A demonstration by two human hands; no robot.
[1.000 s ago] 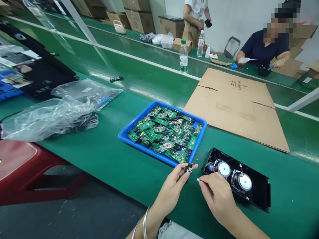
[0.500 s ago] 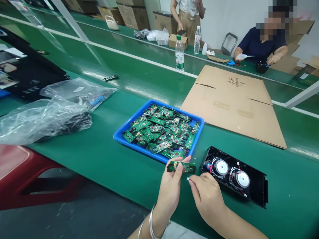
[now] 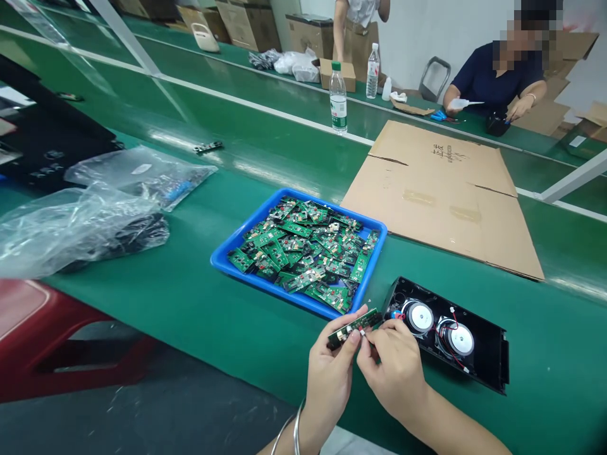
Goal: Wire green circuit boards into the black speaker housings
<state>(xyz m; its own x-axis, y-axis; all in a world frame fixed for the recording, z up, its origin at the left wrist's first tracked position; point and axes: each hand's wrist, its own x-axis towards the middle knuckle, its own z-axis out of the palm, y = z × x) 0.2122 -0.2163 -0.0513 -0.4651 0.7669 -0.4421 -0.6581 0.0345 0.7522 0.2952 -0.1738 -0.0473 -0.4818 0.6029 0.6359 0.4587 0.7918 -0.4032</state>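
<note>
Between the thumb and fingers of my left hand (image 3: 332, 363) is a green circuit board (image 3: 348, 330), tilted with its right end higher. My right hand (image 3: 396, 357) pinches a small white wire connector (image 3: 363, 333) against the board's edge; whether it is seated in a socket I cannot tell. Just right of the hands lies a black speaker housing (image 3: 488, 344) with two round speakers (image 3: 461, 339) and thin red and black wires. Behind my left hand sits a blue tray (image 3: 220, 259) heaped with similar circuit boards (image 3: 296, 243).
A flat cardboard sheet (image 3: 446, 189) lies beyond the housing. Clear plastic bags (image 3: 95, 221) are on the left, above a red stool (image 3: 42, 335). A water bottle (image 3: 338, 101) stands farther back. Two people are across the bench, one seated (image 3: 493, 79) holding a black part.
My left hand has turned the board, raising its right end. My right hand has brought the white connector up to it. The view has shifted slightly.
</note>
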